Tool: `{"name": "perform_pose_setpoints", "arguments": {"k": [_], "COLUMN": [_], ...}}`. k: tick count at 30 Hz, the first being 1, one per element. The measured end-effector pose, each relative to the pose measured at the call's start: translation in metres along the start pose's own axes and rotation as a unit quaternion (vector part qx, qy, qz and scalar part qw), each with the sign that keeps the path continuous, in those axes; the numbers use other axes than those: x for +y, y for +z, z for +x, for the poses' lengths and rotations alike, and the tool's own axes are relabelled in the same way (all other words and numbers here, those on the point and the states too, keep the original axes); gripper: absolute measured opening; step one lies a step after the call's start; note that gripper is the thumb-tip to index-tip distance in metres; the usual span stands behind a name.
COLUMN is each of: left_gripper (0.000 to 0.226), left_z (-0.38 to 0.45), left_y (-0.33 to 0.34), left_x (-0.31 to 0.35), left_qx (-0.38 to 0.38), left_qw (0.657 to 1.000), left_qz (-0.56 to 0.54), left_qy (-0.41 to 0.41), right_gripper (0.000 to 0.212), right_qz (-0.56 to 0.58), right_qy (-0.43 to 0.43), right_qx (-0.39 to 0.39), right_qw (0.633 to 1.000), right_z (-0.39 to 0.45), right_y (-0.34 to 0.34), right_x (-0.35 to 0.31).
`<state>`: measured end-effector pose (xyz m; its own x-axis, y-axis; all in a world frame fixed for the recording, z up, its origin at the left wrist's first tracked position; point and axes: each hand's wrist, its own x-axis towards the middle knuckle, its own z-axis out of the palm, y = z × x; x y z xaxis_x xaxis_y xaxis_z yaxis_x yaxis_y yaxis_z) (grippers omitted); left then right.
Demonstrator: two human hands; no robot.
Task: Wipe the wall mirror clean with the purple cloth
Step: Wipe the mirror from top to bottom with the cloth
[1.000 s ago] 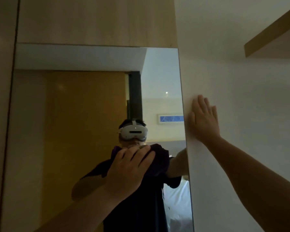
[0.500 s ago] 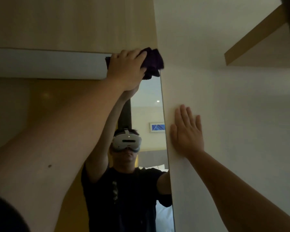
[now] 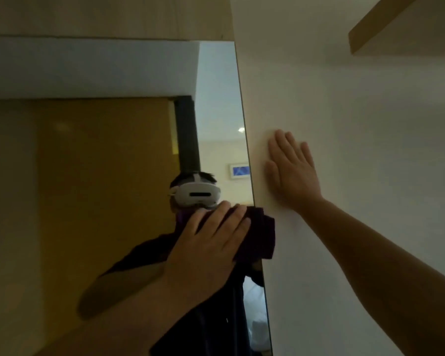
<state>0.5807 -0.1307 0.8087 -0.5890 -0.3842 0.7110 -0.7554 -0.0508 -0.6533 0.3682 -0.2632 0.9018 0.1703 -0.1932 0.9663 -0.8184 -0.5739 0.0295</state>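
While the left hand [image 3: 211, 242] presses it flat, these lines hold:
Purple cloth [image 3: 261, 233]: under the left fingers, bunched on the wall mirror [image 3: 100, 163], spilling past its right edge.
Left hand: spread, palm down on the cloth.
Right hand [image 3: 292, 173]: open, empty, flat on the white wall [image 3: 357, 124], up and right of the left hand.

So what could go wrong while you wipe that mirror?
The purple cloth already hangs past the mirror edge onto the white wall, so it might smear dirt there. The left hand presses with fingers partly off the cloth, and could leave fingerprints on the glass. The right hand, flat on the wall, may mark it.
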Motion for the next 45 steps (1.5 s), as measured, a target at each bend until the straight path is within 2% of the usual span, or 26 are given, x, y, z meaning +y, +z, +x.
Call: {"name": "perform_pose_setpoints", "arguments": {"k": [4,6,13,19,20,22,25,26,28,33,35,36,37,39,41,45], "left_gripper": [0.067,0.063,0.041,0.043,0.045,0.036,0.057,0.051,0.042,0.059,0.046,0.038,0.04,0.059,0.066,0.058], "left_z": [-0.04,-0.047,-0.038,-0.078,-0.09,-0.119,-0.168,-0.185,-0.219,-0.279,-0.296,-0.303,-0.305,-0.304,-0.294,-0.26], "left_y": [0.011,0.011,-0.01,-0.048,-0.056,-0.076,-0.105,-0.11,-0.115,-0.122,-0.113,-0.107,-0.102,-0.095,-0.09,-0.081], "left_x": [0.04,0.045,0.019,-0.065,-0.084,-0.119,-0.163,-0.176,-0.198,-0.232,-0.243,-0.248,-0.253,-0.259,-0.262,-0.264], "left_qx": [-0.043,-0.044,0.05,0.098,0.097,0.089,0.06,0.058,0.067,0.065,0.075,0.084,0.089,0.087,0.103,0.142], "left_qw": [0.999,0.999,0.998,0.99,0.988,0.985,0.98,0.98,0.979,0.981,0.983,0.984,0.984,0.986,0.986,0.985], "left_qz": [-0.026,-0.03,-0.047,-0.016,-0.008,0.008,0.013,0.02,0.034,0.024,0.02,0.022,0.024,0.02,0.006,-0.008], "left_qy": [-0.005,-0.006,-0.014,-0.105,-0.118,-0.146,-0.188,-0.191,-0.189,-0.182,-0.168,-0.158,-0.153,-0.142,-0.128,-0.098], "right_gripper": [0.067,0.068,0.054,0.067,0.063,0.055,0.056,0.056,0.057,0.058,0.058,0.058,0.059,0.06,0.063,0.066], "right_qz": [0.015,0.024,0.082,0.128,0.121,0.102,0.108,0.11,0.101,0.051,0.027,0.014,-0.001,-0.029,-0.053,-0.085], "right_qy": [0.008,0.02,0.062,0.038,0.027,-0.001,-0.035,-0.053,-0.093,-0.132,-0.124,-0.117,-0.111,-0.097,-0.09,-0.106], "right_qx": [-0.013,-0.027,-0.028,-0.003,0.007,0.011,-0.02,-0.027,-0.048,-0.068,-0.069,-0.069,-0.071,-0.075,-0.08,-0.084], "right_qw": [1.0,0.999,0.994,0.991,0.992,0.995,0.993,0.992,0.989,0.988,0.99,0.991,0.991,0.992,0.991,0.987], "right_z": [-0.004,-0.005,-0.02,-0.037,-0.042,-0.057,-0.09,-0.1,-0.118,-0.141,-0.147,-0.15,-0.153,-0.156,-0.159,-0.159], "right_y": [-0.008,-0.013,-0.03,-0.043,-0.037,-0.021,-0.009,-0.009,-0.007,0.019,0.029,0.033,0.037,0.044,0.05,0.063], "right_x": [-0.006,-0.012,-0.039,-0.106,-0.119,-0.146,-0.201,-0.222,-0.263,-0.348,-0.365,-0.37,-0.372,-0.372,-0.366,-0.354]}}
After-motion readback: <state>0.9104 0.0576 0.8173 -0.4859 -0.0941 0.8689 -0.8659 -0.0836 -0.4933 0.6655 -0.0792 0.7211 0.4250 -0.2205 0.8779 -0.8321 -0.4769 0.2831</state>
